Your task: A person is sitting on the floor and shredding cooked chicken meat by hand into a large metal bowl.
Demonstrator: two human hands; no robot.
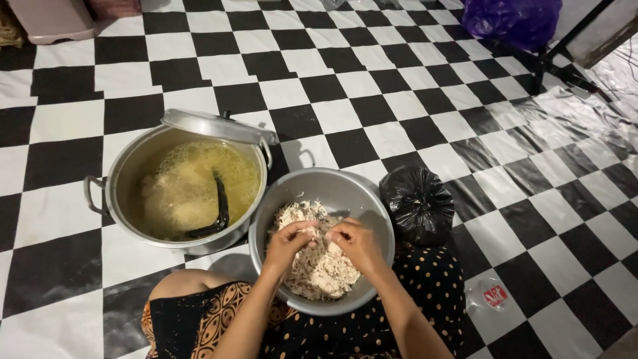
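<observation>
A grey metal bowl [352, 189] rests on my lap and holds a heap of pale shredded chicken [319, 269]. Both hands are over the bowl. My left hand [287, 240] and my right hand [353, 240] pinch the same small piece of chicken between their fingertips, just above the heap. To the left stands a large metal pot [126, 173] of yellowish broth [199, 186] with a dark ladle [219, 209] lying in it. Its lid [216, 125] leans on the pot's far rim.
A tied black plastic bag [417, 203] sits right of the bowl. A small clear plastic packet with a red mark [490, 297] lies on the black-and-white checkered floor. A purple bag [512, 20] and dark furniture legs [545, 63] are at the far right.
</observation>
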